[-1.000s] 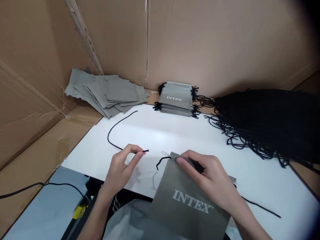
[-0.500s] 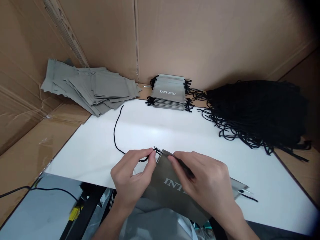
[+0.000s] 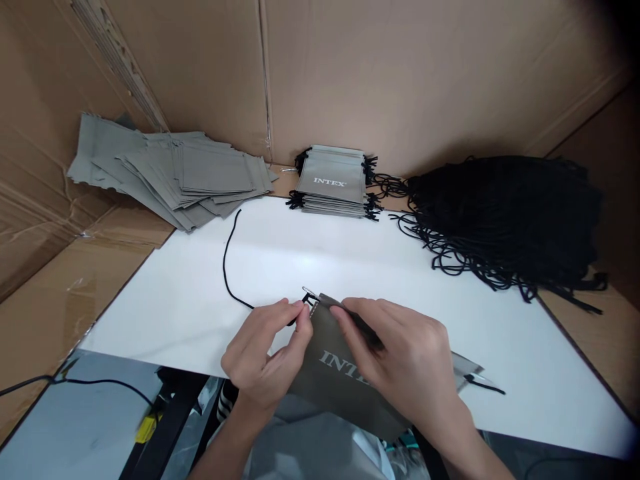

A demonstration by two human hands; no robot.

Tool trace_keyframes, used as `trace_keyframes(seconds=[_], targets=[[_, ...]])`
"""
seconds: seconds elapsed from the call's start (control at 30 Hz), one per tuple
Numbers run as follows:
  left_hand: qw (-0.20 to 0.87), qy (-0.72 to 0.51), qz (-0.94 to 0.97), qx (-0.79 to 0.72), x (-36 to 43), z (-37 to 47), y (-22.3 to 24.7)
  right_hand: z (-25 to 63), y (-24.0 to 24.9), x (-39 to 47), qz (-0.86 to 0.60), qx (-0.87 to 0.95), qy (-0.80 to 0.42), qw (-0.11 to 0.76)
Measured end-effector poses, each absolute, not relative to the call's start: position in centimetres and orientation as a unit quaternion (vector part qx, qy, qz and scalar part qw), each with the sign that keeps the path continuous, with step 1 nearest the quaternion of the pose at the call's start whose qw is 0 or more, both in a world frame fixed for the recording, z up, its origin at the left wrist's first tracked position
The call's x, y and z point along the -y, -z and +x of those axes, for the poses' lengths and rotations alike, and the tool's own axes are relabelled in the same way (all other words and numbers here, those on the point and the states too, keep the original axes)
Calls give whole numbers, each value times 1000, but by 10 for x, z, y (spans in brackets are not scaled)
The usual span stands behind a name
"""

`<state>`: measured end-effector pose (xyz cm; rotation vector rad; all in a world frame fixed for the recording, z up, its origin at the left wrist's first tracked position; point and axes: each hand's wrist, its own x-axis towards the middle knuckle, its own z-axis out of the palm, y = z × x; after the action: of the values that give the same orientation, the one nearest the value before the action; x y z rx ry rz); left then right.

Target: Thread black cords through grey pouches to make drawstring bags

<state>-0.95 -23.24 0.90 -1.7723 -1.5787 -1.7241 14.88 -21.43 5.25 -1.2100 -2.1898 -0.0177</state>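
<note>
right hand (image 3: 406, 352) on pouch (image 3: 333, 393), cord pile (image 3: 505, 220) beyond

Looks fairly bright, with 1 soft glare patch on the white tabletop (image 3: 320, 243). Falls to blurred black at the upper right corner. Shows soft shadow on the cardboard wall (image 3: 380, 80) above the black cord pile (image 3: 505, 220), with little detail inside.
</note>
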Motion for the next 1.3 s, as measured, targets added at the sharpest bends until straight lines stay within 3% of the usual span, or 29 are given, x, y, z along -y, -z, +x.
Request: trace_keyframes(seconds=[0.23,0.47,0.67,0.8,0.87,1.0,1.17,1.23,1.3], targets=[[105,582,-602,537,232,-10,-9,149,-53,215,-462,828,0,318],[0,609,-542,578,233,-6,-3,148,-52,216,-459,829,12,318],[-239,603,-463,603,229,-14,-15,147,-51,214,-435,844,20,313],[-459,519,-459,555,220,-32,-29,152,-51,210,-378,876,59,295],[-504,498,-474,523,215,-40,-34,155,-50,209,-354,891,56,279],[-438,510,-494,551,202,-47,-37,162,-49,209,-352,897,-41,264],[-184,452,-584,649,186,-51,-32,170,-54,205,-416,848,-209,253],[-89,454,-627,627,185,-54,-33,172,-56,201,-452,824,-245,239],[-75,468,-684,554,188,-57,-38,172,-58,197,-480,803,-271,225]])
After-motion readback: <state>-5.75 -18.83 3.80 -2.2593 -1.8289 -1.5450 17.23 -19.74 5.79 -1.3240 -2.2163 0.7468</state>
